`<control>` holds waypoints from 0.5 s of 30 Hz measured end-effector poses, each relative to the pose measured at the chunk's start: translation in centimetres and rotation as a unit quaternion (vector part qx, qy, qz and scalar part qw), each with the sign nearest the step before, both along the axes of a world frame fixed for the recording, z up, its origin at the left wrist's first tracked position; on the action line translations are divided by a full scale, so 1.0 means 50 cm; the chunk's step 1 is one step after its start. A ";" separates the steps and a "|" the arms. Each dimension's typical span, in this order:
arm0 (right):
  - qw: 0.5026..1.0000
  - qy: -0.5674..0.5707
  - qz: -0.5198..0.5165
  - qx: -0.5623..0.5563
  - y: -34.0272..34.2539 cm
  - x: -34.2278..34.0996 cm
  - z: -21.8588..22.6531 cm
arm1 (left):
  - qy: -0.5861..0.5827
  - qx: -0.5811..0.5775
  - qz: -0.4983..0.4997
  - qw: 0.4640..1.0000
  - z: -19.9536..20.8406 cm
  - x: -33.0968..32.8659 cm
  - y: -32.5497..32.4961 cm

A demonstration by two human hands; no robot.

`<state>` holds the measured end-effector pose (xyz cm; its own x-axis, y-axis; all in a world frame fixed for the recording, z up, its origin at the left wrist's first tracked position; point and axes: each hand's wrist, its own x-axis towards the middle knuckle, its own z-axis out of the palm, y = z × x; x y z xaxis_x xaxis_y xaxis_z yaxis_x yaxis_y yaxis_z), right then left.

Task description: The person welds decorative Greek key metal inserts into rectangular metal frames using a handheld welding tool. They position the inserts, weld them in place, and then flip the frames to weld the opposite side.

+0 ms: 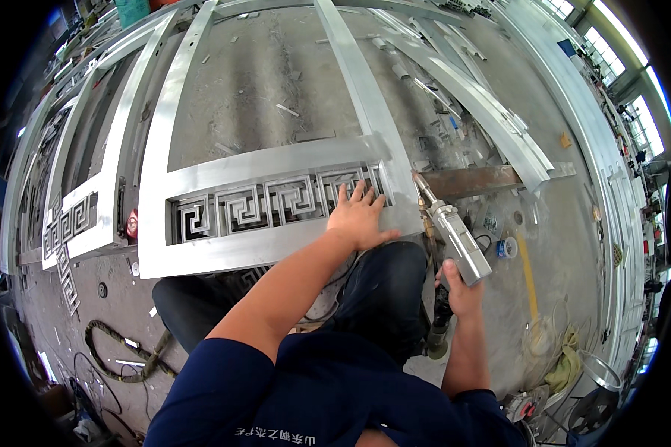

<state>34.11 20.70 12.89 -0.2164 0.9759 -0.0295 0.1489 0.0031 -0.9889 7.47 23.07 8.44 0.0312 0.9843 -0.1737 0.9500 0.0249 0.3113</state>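
Note:
In front of my knees rests a silver metal frame (224, 251) with a fretwork panel (244, 209) of square spirals set between its lower rails. My left hand (356, 221) lies with fingers spread over the right end of that panel, the thumb on the rail below. In my right hand (464, 289) I grip the handle of a silver welding gun (458, 237) with a boxy body and a narrow nozzle. The nozzle points up and left toward the frame's right upright; whether its tip touches the metal I cannot tell.
Another metal frame (123, 141) stands at the left, with a loose fretwork piece (67, 279) hanging by it. A wrapped hose (119, 376) curls on the floor. At right are a steel beam (473, 181), long rails (492, 112), a blue-white roll (507, 247) and a yellowish cloth (564, 363).

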 end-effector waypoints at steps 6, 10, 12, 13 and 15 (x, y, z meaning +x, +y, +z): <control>1.000 -0.002 -0.004 -0.006 -0.012 0.006 -0.013 | -0.003 0.021 0.011 1.000 -0.009 0.002 0.002; 1.000 -0.001 0.000 0.000 -0.012 0.016 -0.019 | -0.055 0.114 0.033 0.991 -0.032 -0.012 -0.007; 1.000 0.001 -0.011 -0.006 -0.004 0.023 -0.014 | -0.086 0.186 0.041 0.978 -0.037 -0.044 -0.020; 1.000 0.007 -0.019 -0.015 0.003 0.027 -0.004 | -0.085 0.212 0.062 0.972 -0.034 -0.075 -0.021; 0.999 0.020 0.006 -0.026 0.024 0.055 0.020 | -0.048 0.251 0.101 0.961 -0.014 -0.162 -0.021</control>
